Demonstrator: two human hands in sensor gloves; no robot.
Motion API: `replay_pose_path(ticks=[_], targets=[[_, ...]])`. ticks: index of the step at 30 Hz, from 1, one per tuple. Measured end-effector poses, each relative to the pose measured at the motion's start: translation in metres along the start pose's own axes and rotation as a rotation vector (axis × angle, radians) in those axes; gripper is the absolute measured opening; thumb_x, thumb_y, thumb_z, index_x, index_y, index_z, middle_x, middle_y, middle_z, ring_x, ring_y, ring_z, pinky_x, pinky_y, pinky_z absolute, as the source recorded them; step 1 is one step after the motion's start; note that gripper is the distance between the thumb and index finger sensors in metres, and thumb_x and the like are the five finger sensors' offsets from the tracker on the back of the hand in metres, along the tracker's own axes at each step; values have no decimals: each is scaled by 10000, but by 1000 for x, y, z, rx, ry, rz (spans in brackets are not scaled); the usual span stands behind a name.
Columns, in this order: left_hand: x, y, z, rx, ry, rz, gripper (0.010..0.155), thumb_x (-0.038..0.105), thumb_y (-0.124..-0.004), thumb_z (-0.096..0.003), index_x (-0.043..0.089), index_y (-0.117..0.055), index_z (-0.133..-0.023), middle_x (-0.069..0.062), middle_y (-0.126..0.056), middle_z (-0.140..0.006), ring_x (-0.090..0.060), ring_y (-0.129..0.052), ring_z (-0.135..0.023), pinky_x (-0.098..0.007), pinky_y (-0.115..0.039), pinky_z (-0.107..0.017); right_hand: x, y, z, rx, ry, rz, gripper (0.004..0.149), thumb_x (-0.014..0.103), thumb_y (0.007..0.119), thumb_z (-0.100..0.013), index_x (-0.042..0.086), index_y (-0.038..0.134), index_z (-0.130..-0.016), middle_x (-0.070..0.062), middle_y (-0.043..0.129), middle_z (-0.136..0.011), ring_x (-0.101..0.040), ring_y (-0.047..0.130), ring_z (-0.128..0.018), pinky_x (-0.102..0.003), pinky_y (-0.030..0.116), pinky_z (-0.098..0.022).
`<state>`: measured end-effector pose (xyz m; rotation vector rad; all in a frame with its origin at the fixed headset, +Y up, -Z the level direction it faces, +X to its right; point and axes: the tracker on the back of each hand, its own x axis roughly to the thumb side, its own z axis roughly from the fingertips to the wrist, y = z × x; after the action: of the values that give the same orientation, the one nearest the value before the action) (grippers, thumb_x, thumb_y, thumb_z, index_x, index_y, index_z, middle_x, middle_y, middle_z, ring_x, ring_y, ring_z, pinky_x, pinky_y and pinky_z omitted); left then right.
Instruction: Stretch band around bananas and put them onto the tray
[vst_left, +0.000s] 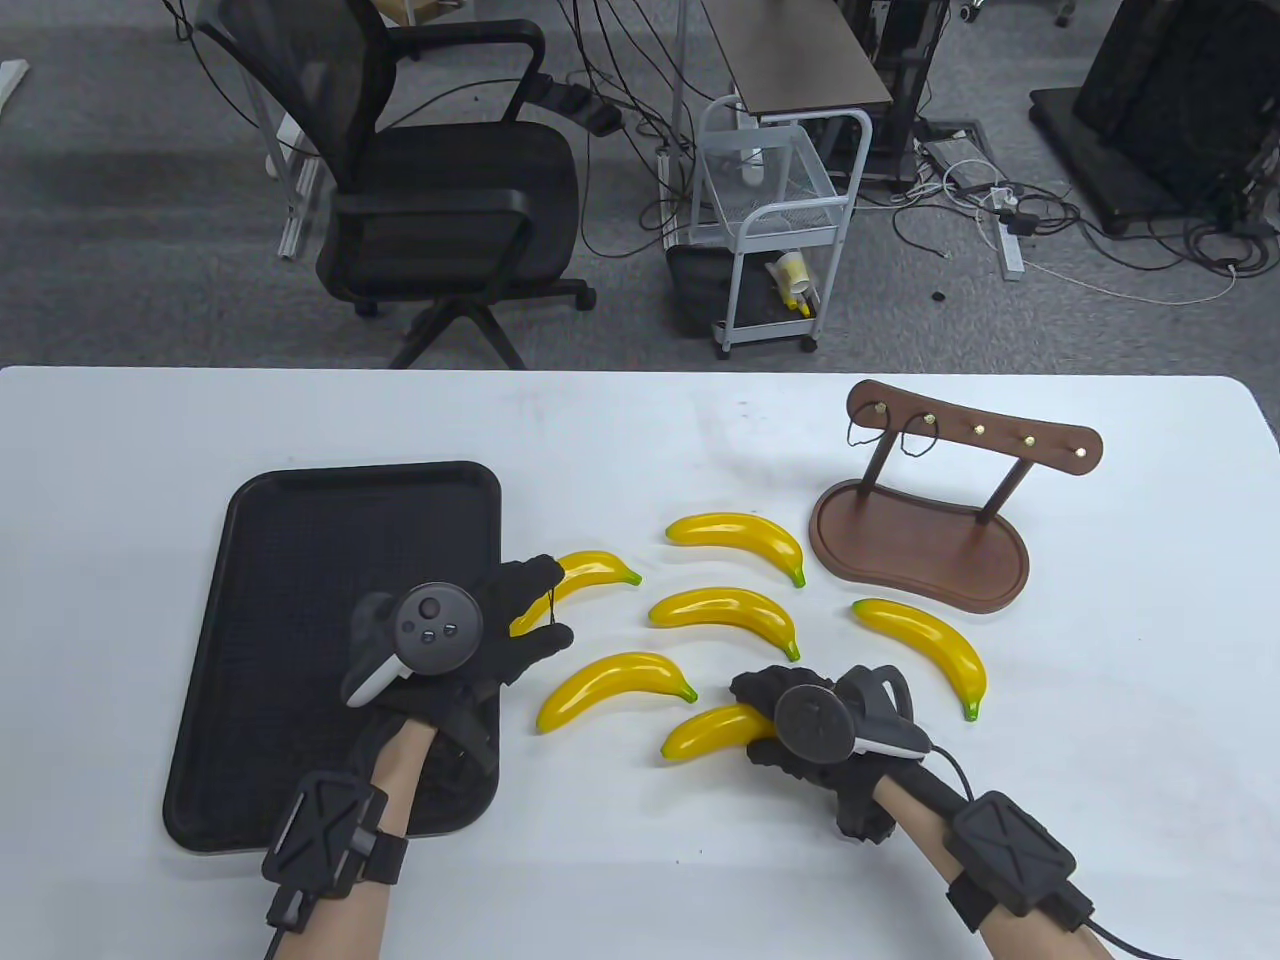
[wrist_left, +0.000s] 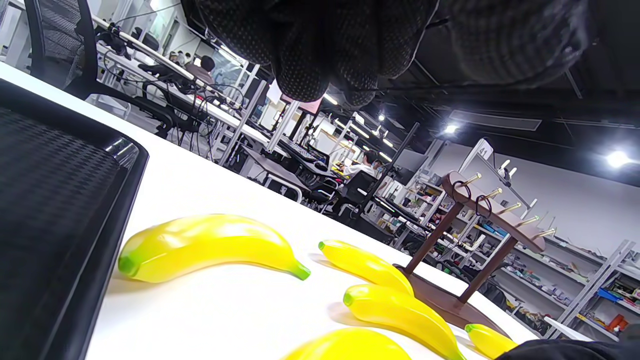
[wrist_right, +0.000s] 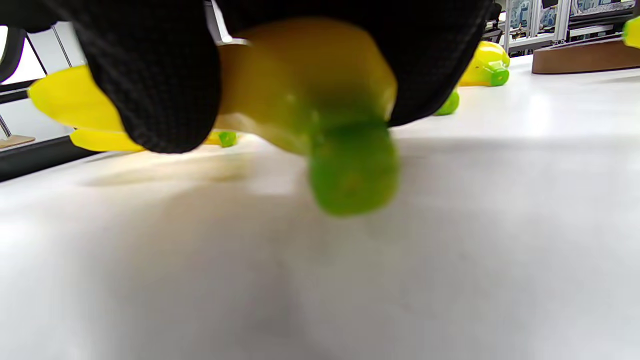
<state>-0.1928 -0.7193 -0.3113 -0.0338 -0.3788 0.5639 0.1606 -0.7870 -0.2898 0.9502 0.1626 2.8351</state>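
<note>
Barely started, by the look of it. Six plastic bananas, all on the white table (vst_left: 640, 860) between the black tray (vst_left: 300, 520) on the left and the wooden hook stand (vst_left: 920, 540) far right; nothing on the tray, nothing bundled. Right hand (vst_left: 810, 725) wrapped round the nearest banana (vst_left: 705, 735) at its stem end, green tip poking out under the fingers in the right wrist view. Left hand (vst_left: 480, 625) hovering at the tray's right edge with a thin black band (vst_left: 551, 605) stretched between thumb and forefinger, right over the far-left banana (vst_left: 585, 575). Two more bands (vst_left: 915, 440) hanging on the stand's pegs. Left to do, judging from this: gather bananas, loop the band round, move the bunch onto the tray.
</note>
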Motion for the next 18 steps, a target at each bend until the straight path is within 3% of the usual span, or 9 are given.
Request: replay_pose_path(ticks=[18], targets=[[-2, 2, 1, 7, 10, 14, 678, 598, -691, -501, 314, -539, -1098, 58, -664, -1178, -224, -680, -1122, -448, -519, -875, 19, -30, -39, -108, -43, -26, 700, 426, 894, -449, 148, 628, -1033, -94, 772, -986, -311, 879, -770, -437, 827, -530]])
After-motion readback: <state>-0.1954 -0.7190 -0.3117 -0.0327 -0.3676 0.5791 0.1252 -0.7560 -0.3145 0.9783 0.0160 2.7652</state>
